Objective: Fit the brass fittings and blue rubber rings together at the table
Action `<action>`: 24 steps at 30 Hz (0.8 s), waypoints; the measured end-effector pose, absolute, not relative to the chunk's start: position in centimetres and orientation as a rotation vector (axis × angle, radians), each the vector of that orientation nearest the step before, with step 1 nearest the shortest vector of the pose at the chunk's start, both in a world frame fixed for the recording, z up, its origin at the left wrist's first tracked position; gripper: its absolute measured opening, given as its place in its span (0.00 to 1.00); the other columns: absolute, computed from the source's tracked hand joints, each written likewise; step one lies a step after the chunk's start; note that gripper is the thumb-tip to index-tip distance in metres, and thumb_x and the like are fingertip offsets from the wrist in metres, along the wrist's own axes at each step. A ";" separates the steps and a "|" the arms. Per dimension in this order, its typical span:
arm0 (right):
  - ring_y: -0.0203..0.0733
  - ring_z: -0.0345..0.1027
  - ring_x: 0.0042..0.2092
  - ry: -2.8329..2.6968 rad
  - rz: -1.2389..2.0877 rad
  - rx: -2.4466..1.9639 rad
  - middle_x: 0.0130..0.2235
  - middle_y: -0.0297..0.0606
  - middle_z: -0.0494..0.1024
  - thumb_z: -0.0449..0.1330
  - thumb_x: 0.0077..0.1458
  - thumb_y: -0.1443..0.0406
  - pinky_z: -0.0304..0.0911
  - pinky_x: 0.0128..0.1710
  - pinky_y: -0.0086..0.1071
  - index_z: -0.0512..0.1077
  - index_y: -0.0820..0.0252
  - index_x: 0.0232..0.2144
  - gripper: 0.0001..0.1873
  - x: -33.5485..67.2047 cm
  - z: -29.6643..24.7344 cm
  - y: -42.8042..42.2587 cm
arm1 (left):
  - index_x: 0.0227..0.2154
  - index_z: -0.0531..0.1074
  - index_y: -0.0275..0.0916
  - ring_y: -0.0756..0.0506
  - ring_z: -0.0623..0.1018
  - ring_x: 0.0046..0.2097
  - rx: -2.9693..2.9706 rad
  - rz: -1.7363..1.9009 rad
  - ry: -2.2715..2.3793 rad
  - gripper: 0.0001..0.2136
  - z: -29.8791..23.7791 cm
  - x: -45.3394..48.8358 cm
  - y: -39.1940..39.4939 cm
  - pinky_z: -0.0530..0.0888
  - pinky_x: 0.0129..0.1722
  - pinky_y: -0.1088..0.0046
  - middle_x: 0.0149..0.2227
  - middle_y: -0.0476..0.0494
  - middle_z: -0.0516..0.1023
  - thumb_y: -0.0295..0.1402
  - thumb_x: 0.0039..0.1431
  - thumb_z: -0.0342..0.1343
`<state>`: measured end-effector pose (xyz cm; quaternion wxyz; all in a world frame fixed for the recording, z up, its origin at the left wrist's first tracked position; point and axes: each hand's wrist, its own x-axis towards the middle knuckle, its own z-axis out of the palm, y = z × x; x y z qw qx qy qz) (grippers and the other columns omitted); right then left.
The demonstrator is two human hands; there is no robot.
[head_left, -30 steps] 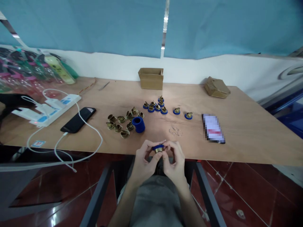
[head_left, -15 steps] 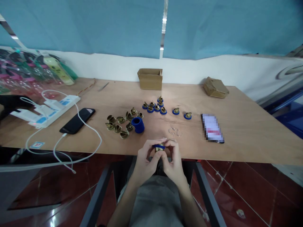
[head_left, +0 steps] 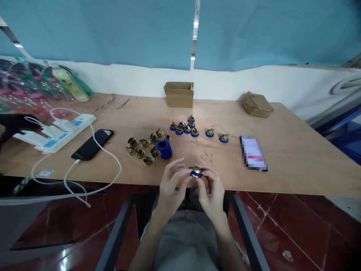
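Just above the table's front edge, a round brass-coloured fitting (head_left: 196, 170) with a blue ring around it is held between my two hands. My right hand (head_left: 212, 188) grips its right side between thumb and fingers. My left hand (head_left: 172, 186) has thumb and index fingertip at its left edge, the other fingers raised apart. Beyond my left hand stands a stack of blue rings (head_left: 164, 149). Several brass fittings (head_left: 140, 153) without blue rings lie left of that stack. Farther back, several fittings with blue rings (head_left: 187, 128) sit grouped, with two others off to their right.
Thin clear-looking rings (head_left: 208, 156) lie ahead of my hands. A phone (head_left: 253, 153) is at the right, another black phone (head_left: 92, 144) at the left beside a power strip (head_left: 66, 131) with white cables. An open cardboard box (head_left: 179, 96) and a wrapped packet (head_left: 257, 104) stand at the back.
My hands have opened out from around the fitting, so more of it shows. It has turned and risen slightly to the right, with its brass top now visible above the blue ring.
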<state>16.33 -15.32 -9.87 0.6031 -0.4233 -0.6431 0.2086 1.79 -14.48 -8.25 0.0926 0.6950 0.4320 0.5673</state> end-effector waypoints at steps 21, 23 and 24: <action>0.48 0.77 0.52 -1.367 0.621 -0.982 0.48 0.41 0.78 0.65 0.61 0.72 0.74 0.52 0.43 0.73 0.52 0.45 0.12 16.1 -9.9 -15.3 | 0.41 0.73 0.41 0.49 0.84 0.42 1.858 1.731 1.367 0.09 -9.6 2.4 -14.8 0.80 0.43 0.76 0.39 0.47 0.83 0.20 0.63 0.57; 0.48 0.77 0.52 -1.375 0.611 -0.991 0.48 0.41 0.78 0.65 0.61 0.71 0.74 0.52 0.43 0.73 0.53 0.44 0.11 16.2 -9.9 -15.3 | 0.42 0.73 0.41 0.49 0.84 0.42 1.868 1.725 1.388 0.09 -9.7 2.3 -14.9 0.80 0.43 0.76 0.38 0.47 0.83 0.21 0.63 0.57; 0.48 0.77 0.52 -1.378 0.609 -0.993 0.48 0.41 0.78 0.65 0.61 0.71 0.74 0.52 0.43 0.73 0.53 0.44 0.11 16.2 -9.9 -15.3 | 0.42 0.73 0.41 0.48 0.84 0.43 1.876 1.720 1.387 0.09 -9.6 2.3 -14.9 0.81 0.43 0.75 0.39 0.46 0.83 0.21 0.63 0.56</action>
